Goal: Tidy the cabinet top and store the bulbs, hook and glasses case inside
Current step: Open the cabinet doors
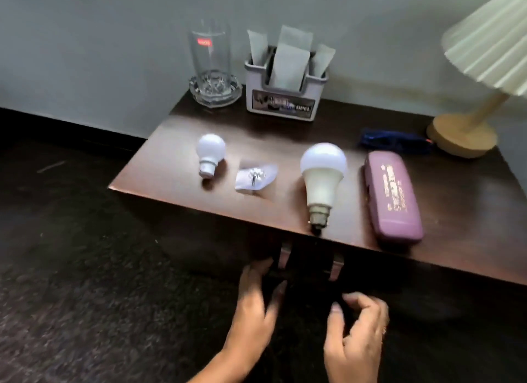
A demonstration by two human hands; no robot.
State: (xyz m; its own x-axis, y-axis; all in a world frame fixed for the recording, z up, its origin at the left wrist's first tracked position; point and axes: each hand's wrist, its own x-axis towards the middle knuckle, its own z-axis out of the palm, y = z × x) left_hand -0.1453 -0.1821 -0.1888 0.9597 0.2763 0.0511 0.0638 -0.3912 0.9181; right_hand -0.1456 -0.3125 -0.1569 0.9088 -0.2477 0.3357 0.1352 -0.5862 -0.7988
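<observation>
On the dark cabinet top [171, 166] lie a small white bulb [210, 154], a clear-packed metal hook [254, 176], a large white bulb [322, 177] with its base at the front edge, and a purple glasses case [392, 196]. Below the front edge are two metal door handles [284, 257]. My left hand [258, 300] reaches toward the left handle with fingers spread, holding nothing. My right hand [356, 334] hovers lower, fingers curled loosely and empty.
At the back stand a tall glass on a glass ashtray [212, 69] and a grey holder with sachets [285, 80]. Blue glasses [395, 140] lie beside a lamp [462, 131] at the back right. Dark floor spreads to the left.
</observation>
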